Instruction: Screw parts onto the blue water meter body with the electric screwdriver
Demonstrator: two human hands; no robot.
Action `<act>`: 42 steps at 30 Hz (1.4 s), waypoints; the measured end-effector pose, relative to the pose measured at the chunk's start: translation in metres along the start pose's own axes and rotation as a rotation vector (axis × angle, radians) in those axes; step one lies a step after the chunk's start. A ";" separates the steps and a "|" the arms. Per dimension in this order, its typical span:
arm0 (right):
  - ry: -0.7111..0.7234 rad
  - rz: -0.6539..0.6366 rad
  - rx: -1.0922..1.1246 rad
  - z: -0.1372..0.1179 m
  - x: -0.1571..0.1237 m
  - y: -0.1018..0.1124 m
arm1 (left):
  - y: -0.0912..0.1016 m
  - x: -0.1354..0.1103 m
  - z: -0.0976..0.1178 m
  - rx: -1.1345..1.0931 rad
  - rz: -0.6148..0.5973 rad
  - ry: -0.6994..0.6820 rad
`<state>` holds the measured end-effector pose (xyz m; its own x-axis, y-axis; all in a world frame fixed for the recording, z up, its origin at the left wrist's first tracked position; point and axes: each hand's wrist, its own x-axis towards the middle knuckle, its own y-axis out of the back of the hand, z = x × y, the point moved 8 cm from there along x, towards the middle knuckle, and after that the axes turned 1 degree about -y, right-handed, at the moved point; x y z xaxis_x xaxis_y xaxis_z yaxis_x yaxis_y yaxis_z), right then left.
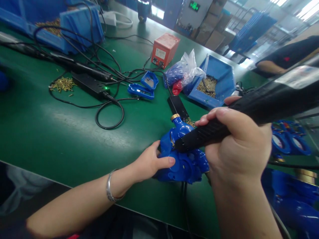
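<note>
A glossy blue water meter body [183,166] with a brass threaded end sits near the front edge of the green table. My left hand [154,161] grips its left side, thumb laid across the near face. In my right hand [239,142] is a black electric screwdriver [211,134], fingers wrapped round its shaft. The tool slants down to the left, and its front end meets the meter body. Its bit is hidden from me. A small heap of brass screws [190,122] lies just behind the meter.
Behind stand a blue bin of screws [211,83], a plastic bag [181,71] and a red box [165,49]. At left, another screwdriver [82,68], a black adapter [89,87], loose screws [62,84] and looped cables cover the table [74,132]. More blue meters [294,199] stand at right.
</note>
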<state>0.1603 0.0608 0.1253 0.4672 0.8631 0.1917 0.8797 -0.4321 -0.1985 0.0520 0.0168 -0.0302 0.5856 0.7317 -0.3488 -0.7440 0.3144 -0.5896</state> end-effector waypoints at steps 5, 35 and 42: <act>0.013 0.017 -0.013 0.007 -0.003 -0.001 | 0.001 -0.002 0.001 0.025 0.002 0.002; -0.098 -0.076 0.129 0.000 -0.007 0.006 | -0.004 -0.012 0.011 0.092 0.072 -0.014; 0.083 -0.214 0.136 -0.067 0.022 0.024 | -0.004 -0.015 0.000 0.109 0.089 0.009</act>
<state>0.1977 0.0519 0.1890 0.2828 0.9043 0.3198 0.9417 -0.1984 -0.2716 0.0462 0.0041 -0.0223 0.5184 0.7542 -0.4031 -0.8234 0.3129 -0.4734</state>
